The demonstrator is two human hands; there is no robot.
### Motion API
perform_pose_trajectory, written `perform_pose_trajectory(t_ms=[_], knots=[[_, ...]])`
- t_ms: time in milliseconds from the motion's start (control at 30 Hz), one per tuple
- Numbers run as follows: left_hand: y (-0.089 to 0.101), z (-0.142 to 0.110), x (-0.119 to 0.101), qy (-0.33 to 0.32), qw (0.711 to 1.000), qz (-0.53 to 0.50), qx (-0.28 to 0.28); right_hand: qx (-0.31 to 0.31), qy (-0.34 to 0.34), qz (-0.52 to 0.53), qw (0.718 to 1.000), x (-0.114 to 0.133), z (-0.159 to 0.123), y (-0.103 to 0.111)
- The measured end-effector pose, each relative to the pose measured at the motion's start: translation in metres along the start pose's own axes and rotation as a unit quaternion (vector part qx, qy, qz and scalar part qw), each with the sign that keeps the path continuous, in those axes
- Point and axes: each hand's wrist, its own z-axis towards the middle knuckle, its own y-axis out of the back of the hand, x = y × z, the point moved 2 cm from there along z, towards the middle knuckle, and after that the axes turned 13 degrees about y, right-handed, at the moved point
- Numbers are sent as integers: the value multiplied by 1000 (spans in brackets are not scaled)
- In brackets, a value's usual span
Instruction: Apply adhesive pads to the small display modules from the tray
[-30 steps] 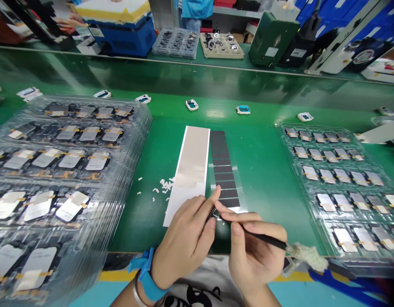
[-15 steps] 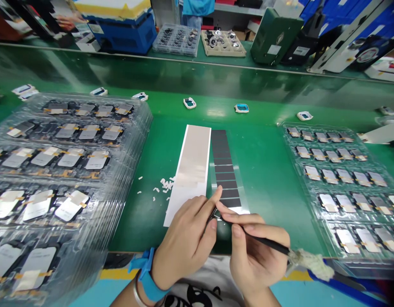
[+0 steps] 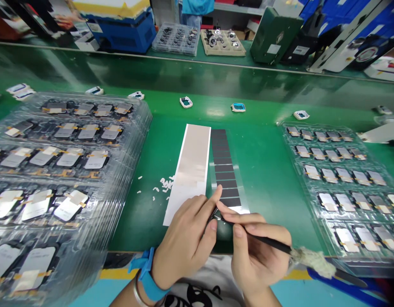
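My right hand (image 3: 263,251) grips a slim black hand tool (image 3: 270,241) like a pen; its far end is wrapped in pale material. The tool's tip meets a small dark piece (image 3: 211,216) at the fingers of my left hand (image 3: 187,238). The left thumb and fingers are bent around that piece, which is mostly hidden, and the index finger reaches over the clear sheet of black strips (image 3: 225,175). Under and beyond my left hand lies a white sheet with a beige covering (image 3: 193,155). Small white scraps (image 3: 166,183) are scattered at its left.
Stacked clear trays (image 3: 120,179) of small screen parts stand at left, and another parts tray (image 3: 314,187) at right. White watch-like frames, one with blue film (image 3: 238,107), line the green belt behind. A raised shelf (image 3: 126,54) carries boxes and equipment.
The white frames on the belt have shifted slightly left. My right hand and its tool have edged a little to the right; my left hand has hardly moved.
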Motion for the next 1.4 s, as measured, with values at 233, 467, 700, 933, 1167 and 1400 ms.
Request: perform_pose_trajectory(t_ms=[233, 467, 700, 933, 1167, 1400], knots=[[1, 0, -3, -2, 1000, -5, 2, -5, -3, -4, 1000, -1, 0, 1], [1, 2, -4, 5, 1000, 2, 1, -7, -16, -21, 1000, -2, -3, 2], [0, 0, -1, 11, 1000, 21, 1, -13, -52, -10, 999, -3, -3, 2], [0, 1, -1, 29, 999, 35, 0, -13, -55, 3, 998, -2, -1, 2], [0, 2, -1, 24, 999, 33, 3, -26, -66, 33, 997, -4, 1, 2], [1, 1, -2, 21, 1000, 20, 2, -28, -69, 20, 997, -4, 1, 1]])
